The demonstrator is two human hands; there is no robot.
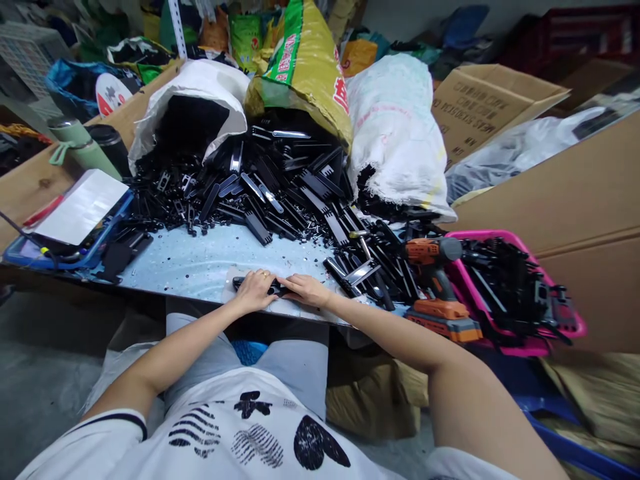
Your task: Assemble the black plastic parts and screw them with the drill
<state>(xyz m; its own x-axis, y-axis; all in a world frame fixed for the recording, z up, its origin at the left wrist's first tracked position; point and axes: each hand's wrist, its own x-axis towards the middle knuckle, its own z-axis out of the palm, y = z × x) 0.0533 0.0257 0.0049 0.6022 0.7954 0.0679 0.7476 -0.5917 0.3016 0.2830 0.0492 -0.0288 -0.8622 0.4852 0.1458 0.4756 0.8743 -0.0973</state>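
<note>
At the table's front edge, my left hand [256,291] is closed over a black plastic part [239,283], whose left end sticks out beside the fingers. My right hand [306,289] meets it from the right, fingers pressed together on the same part's other end. Much of the part is covered by both hands, so its exact kind cannot be made out. A pale flat pad [231,273] lies under the hands. Just beyond them spreads a heap of black plastic strips [260,217] and small black pieces [173,200].
An orange cordless drill [435,293] stands right of my right hand, beside a pink basket [510,237] of black parts. Sacks, a white one [210,80] and a yellow one [305,60], spill parts at the back. A blue tray [30,257] sits left near a green bottle [85,147].
</note>
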